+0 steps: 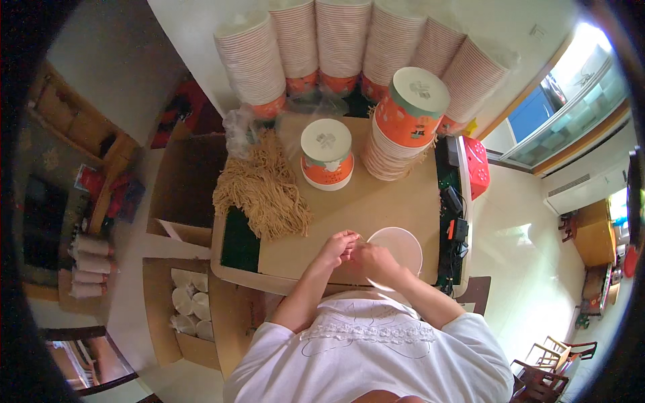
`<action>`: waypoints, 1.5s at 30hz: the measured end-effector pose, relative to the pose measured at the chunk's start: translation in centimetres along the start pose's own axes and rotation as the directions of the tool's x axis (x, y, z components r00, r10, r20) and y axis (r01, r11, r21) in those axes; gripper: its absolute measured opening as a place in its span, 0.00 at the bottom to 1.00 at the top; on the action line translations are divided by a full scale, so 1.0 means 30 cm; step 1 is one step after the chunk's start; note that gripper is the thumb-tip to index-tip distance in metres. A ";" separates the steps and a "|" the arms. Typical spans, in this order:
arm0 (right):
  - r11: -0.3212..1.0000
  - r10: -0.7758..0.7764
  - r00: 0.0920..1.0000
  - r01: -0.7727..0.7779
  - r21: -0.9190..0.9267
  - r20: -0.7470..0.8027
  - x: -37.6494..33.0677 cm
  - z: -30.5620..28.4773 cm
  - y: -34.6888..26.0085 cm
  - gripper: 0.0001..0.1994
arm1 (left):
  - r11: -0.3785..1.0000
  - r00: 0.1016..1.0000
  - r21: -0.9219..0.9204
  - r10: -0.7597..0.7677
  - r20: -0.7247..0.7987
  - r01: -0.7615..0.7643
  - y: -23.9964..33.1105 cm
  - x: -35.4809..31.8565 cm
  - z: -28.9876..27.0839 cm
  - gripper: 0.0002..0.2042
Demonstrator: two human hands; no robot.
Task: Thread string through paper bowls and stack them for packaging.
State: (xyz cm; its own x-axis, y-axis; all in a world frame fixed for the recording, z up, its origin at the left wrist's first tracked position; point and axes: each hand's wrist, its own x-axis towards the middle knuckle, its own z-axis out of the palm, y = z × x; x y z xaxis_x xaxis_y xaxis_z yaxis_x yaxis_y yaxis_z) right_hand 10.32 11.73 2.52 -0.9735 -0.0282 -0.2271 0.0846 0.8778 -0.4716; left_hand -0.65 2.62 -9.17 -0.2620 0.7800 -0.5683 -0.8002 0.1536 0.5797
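Left hand (338, 247) and right hand (373, 260): fingertips meet at the near edge of a white lid (398, 248). The fingers pinch something at its rim; how tightly, and exactly what, cannot be told. The lid lies flat on the near right part of the table (349, 208), close to its front edge.

Containers: one orange and white cup (326, 154), lidded, upright mid-table; contents hidden. One tilted stack of cups (402, 127), its top cup capped, just right of it. Six tall cup stacks (336, 47) lean along the far wall.

Loose goods: one heap of tan noodles (265, 188) on the left part, touching a clear bag (239, 131).

Floor left: an open carton (191, 302) holding several white lids. Red basket (476, 166) at the right table edge.

Open room: bare tabletop between cup and hands.
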 end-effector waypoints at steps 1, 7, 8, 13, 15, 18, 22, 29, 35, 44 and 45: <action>1.000 0.000 1.000 0.000 0.000 0.000 0.016 -0.008 0.017 0.05 | 1.000 1.000 0.000 0.000 0.000 0.000 0.003 -0.012 0.015 0.07; 0.997 0.075 0.918 -0.063 0.043 -0.389 0.104 0.068 0.185 0.05 | 0.918 0.977 0.376 0.179 -0.117 -0.124 -0.013 -0.022 0.055 0.06; 0.997 0.074 0.918 -0.062 0.043 -0.389 0.112 0.082 0.199 0.05 | 0.924 0.976 0.364 0.178 -0.125 -0.121 -0.019 -0.015 0.048 0.05; 0.957 0.259 0.961 -0.243 0.160 -0.092 0.125 0.070 0.205 0.07 | 0.932 0.965 0.316 0.226 -0.135 -0.175 -0.036 0.006 0.029 0.05; 0.943 0.287 0.955 -0.269 0.195 -0.071 0.129 0.081 0.209 0.07 | 0.906 0.945 0.338 0.307 -0.114 -0.254 -0.041 0.015 0.023 0.06; 0.907 0.349 0.936 -0.324 0.270 -0.052 0.129 0.081 0.216 0.07 | 0.874 0.908 0.363 0.395 -0.139 -0.324 -0.045 0.022 0.032 0.04; 0.838 0.388 0.909 -0.280 0.469 -0.150 0.123 0.079 0.240 0.06 | 0.726 0.792 0.474 0.604 -0.093 -0.499 -0.022 0.012 0.052 0.06; 0.770 0.406 0.901 -0.248 0.588 -0.153 0.118 0.093 0.280 0.06 | 0.380 0.720 0.820 0.692 0.057 -0.429 -0.011 -0.012 0.055 0.10; 0.731 0.354 0.932 -0.220 0.646 -0.082 0.117 0.093 0.329 0.06 | 0.447 0.756 0.760 0.649 0.088 -0.472 -0.013 -0.016 0.062 0.08; 0.721 0.430 0.894 -0.257 0.643 -0.125 0.123 0.112 0.337 0.06 | 0.244 0.751 0.878 0.636 0.176 -0.412 0.030 -0.028 0.091 0.06; 0.729 0.419 0.898 -0.244 0.639 -0.134 0.123 0.113 0.337 0.06 | 0.235 0.744 0.885 0.647 0.165 -0.401 0.029 -0.026 0.090 0.06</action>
State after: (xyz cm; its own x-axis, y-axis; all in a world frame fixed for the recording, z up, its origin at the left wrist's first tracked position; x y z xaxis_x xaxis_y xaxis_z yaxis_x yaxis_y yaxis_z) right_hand 8.31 18.87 -5.97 -0.8674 0.4067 -0.2869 0.4355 0.3412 -0.8330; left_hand 0.31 3.80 -6.64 -0.6238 0.7801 0.0491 0.3946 0.2601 0.8813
